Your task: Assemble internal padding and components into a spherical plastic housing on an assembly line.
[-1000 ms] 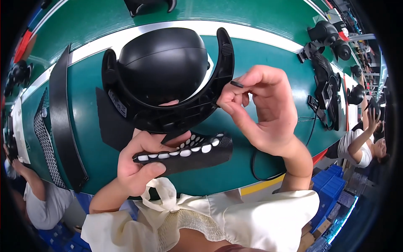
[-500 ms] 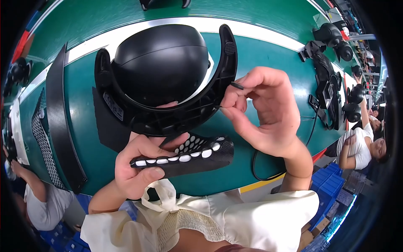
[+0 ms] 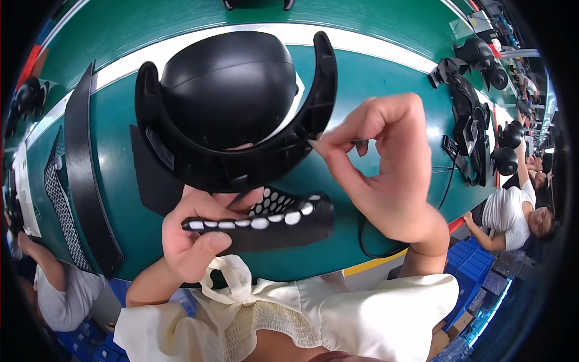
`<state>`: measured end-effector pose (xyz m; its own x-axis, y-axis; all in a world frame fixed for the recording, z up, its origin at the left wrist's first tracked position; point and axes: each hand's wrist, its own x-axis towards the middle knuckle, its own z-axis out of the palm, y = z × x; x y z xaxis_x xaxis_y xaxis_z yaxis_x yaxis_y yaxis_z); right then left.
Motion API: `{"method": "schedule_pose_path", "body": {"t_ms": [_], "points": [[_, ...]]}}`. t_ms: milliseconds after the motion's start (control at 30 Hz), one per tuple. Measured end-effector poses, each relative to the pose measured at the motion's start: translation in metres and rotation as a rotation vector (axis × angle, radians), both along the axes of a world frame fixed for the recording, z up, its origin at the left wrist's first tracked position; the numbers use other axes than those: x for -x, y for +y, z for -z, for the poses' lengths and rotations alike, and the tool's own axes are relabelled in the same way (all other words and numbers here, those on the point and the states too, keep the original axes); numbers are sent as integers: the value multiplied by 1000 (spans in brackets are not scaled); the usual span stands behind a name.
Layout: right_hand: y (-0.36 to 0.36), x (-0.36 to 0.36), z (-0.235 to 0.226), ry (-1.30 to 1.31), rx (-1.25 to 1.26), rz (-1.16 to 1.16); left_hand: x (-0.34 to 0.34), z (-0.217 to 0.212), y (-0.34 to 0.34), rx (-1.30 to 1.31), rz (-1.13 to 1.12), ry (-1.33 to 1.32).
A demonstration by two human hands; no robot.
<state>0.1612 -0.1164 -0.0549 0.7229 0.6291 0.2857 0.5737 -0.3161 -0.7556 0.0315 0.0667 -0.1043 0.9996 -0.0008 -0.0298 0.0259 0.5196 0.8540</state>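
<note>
A glossy black rounded housing (image 3: 229, 90) sits within a black U-shaped bracket (image 3: 211, 169) whose ribbed side shows. My left hand (image 3: 190, 238) is below the bracket, closed on a folded black sheet dotted with white round spots (image 3: 259, 224). Some of its fingers go behind the sheet and under the bracket. My right hand (image 3: 386, 163) has thumb and forefinger pinched together at the outer edge of the bracket's right arm. What lies between those fingertips is too small to make out. A small dark piece shows by its curled fingers.
Left on the green bench (image 3: 117, 151) lie a long black strip (image 3: 84, 169) and a dotted strip (image 3: 60, 199). Black parts with cables (image 3: 470, 133) lie at right. Blue crates (image 3: 470, 265) stand below the bench edge. A person in a white top (image 3: 509, 211) sits at right, another (image 3: 66, 289) at left.
My right hand's fingertips have drawn together at the bracket's edge, and its wrist has tilted up slightly. The housing and bracket have shifted a little up and left; my left hand keeps the dotted sheet.
</note>
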Motion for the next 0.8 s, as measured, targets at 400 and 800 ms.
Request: {"method": "schedule_pose_path", "body": {"t_ms": [400, 800], "points": [[0, -9, -5, 4, -87, -196, 0, 7, 7, -177, 119, -231], [25, 12, 7, -36, 27, -238, 0, 14, 15, -23, 224, -284]]}}
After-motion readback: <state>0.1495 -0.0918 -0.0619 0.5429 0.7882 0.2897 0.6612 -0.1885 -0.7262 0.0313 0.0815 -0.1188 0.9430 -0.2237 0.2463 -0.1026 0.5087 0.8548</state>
